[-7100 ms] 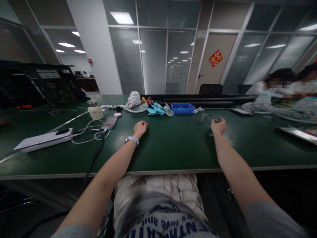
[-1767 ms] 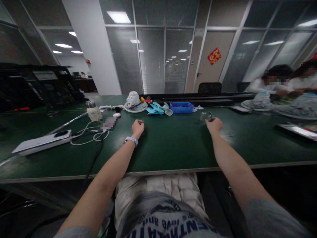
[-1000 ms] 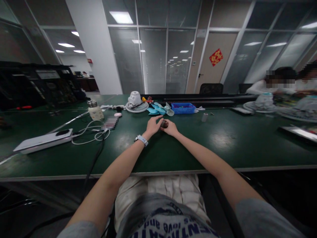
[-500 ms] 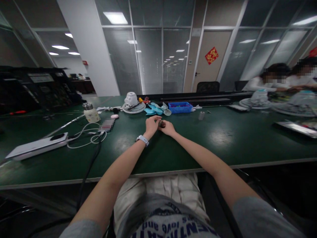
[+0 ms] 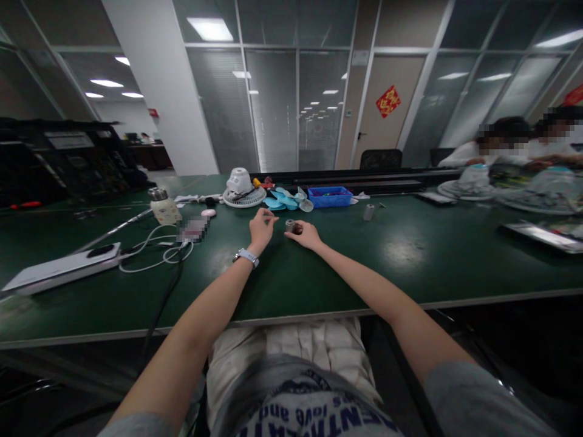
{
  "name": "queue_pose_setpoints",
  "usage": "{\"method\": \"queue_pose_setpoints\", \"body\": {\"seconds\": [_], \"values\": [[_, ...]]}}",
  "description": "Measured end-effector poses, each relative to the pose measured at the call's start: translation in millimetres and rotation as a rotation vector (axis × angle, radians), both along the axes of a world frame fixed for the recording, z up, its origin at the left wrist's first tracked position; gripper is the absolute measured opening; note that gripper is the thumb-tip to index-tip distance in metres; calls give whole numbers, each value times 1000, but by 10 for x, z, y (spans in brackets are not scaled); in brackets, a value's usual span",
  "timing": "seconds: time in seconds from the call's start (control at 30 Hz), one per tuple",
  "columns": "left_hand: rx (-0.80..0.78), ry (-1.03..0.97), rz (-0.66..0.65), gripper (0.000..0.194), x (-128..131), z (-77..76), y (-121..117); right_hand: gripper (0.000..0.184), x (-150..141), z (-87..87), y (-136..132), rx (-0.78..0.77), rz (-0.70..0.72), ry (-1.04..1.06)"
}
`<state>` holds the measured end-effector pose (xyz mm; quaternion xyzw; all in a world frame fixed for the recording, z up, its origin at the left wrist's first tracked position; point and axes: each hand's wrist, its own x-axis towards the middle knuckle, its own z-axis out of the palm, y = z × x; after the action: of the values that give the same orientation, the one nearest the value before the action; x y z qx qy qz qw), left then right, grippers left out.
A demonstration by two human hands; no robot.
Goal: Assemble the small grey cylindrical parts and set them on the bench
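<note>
My right hand (image 5: 307,235) is closed around a small grey metal cylinder (image 5: 290,226), which looks like a motor's casing, just above or on the green table. A dark brownish piece (image 5: 298,229) shows between the cylinder and my palm; its kind is unclear. To the left, apart from the cylinder, my left hand (image 5: 261,230) has its thumb and fingertips drawn together in a pinch. Whatever sits between those fingertips is too small to name. Another grey metal cylinder (image 5: 368,212) stands on the table to the right.
Behind my hands lie blue fan blades (image 5: 283,199), a white fan part with grille (image 5: 245,194) and a blue basket (image 5: 330,196) of small items. On the left are a bottle (image 5: 164,206), cables and a white power bank-like box (image 5: 64,267). Two people (image 5: 501,145) sit at the right.
My left hand has pulled away leftward from my right hand, uncovering the grey cylinder. My right hand stays nearly in place.
</note>
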<state>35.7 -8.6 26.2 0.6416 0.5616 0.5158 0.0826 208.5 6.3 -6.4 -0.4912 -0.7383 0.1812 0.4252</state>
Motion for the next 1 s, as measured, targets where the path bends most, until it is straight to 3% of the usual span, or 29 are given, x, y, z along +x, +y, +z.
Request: {"method": "queue_pose_setpoints", "body": {"seconds": [0.13, 0.3, 0.43, 0.57, 0.67, 0.77, 0.87, 0.93, 1.0], "values": [[-252, 113, -55, 19, -247, -177, 56, 61, 16, 1, -30, -4, 5, 65], [-252, 107, -156, 33, -276, -227, 112, 81, 30, 24, -72, 45, 13, 100], [-263, 2, -113, 41, -275, -205, 133, 69, 20, -6, -21, 23, 54, 87], [-278, -25, -51, 36, -294, -209, 146, 50, -24, -63, 75, -10, 73, 78], [-283, -15, -54, 32, -301, -222, 159, 45, 66, -11, 128, -6, 13, 89], [-293, -38, -69, 28, -301, -232, 179, 42, 461, 131, 159, 61, -203, 101], [-297, -57, -79, 25, -294, -244, 196, 43, 1142, 239, 140, 179, -593, 98], [-295, -58, -76, 23, -291, -255, 206, 42, 1616, 241, 84, 200, -857, 110], [-293, -58, -72, 21, -294, -267, 213, 44, 1999, 185, 12, 178, -988, 151]]}}
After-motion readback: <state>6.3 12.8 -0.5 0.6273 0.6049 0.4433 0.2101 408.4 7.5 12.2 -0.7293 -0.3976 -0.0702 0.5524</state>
